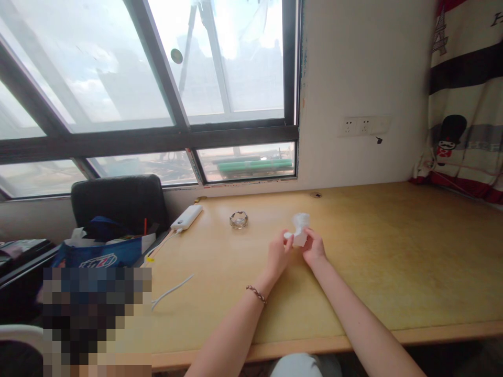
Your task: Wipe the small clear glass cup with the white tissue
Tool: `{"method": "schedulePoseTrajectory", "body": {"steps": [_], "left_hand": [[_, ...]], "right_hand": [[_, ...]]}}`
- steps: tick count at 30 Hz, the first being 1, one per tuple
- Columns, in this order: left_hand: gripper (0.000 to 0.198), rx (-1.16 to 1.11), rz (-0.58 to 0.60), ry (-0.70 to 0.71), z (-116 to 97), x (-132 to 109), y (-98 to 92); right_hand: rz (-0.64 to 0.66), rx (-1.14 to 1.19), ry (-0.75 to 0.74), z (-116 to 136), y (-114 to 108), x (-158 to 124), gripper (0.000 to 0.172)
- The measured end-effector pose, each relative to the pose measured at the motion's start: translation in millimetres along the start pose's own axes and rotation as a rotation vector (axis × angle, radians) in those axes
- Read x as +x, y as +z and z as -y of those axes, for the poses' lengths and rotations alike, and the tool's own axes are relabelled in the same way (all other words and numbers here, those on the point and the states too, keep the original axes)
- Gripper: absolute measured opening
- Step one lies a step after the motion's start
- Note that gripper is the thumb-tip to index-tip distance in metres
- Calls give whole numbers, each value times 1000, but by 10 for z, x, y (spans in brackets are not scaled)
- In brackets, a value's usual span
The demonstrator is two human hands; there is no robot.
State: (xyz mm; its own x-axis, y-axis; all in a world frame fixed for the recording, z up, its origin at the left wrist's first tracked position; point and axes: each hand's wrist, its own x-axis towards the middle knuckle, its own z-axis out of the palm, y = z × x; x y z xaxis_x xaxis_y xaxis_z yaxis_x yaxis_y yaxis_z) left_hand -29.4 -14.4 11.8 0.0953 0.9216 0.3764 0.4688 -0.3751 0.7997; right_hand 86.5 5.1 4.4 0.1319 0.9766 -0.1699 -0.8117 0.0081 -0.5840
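Observation:
Over the middle of the table, both hands meet at a crumpled white tissue (301, 224). My left hand (278, 253) pinches a small end of it between thumb and fingers. From the other side, my right hand (315, 248) has its fingers closed on the lower part. The tissue's loose upper part sticks up beyond the fingertips. To the left of the hands, apart from them, a round silvery openwork ring-shaped thing (239, 221) sits on the table; its exact kind is unclear.
The yellowish wooden table (393, 262) runs beneath a window. At its left edge lie a white power bank (187, 218) and a white cable (173, 289). A black chair (120, 201) with a blue bag (102, 256) stands left. Wall sockets (357, 125) and a curtain (467, 104) are right.

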Motion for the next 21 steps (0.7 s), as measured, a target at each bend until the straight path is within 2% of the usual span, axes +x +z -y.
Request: {"method": "schedulePoseTrajectory", "body": {"steps": [2, 6, 9, 11, 15, 21], "left_hand": [[36, -194, -6, -157, 53, 54, -7], [36, -814, 41, -447, 138, 151, -4], [37, -1079, 104, -529, 178, 181, -24], [40, -1119, 103, -525, 195, 190, -54], [48, -1088, 28, -515, 207, 208, -113], [46, -1017, 35, -467, 243, 270, -170]], "right_hand": [[18, 33, -1, 26, 6, -14, 7], [114, 57, 10, 30, 28, -51, 10], [167, 13, 33, 19, 45, -71, 16], [178, -36, 42, 11, 55, -74, 19], [180, -173, 43, -14, 76, -68, 24], [179, -291, 35, -89, 57, -44, 29]]}}
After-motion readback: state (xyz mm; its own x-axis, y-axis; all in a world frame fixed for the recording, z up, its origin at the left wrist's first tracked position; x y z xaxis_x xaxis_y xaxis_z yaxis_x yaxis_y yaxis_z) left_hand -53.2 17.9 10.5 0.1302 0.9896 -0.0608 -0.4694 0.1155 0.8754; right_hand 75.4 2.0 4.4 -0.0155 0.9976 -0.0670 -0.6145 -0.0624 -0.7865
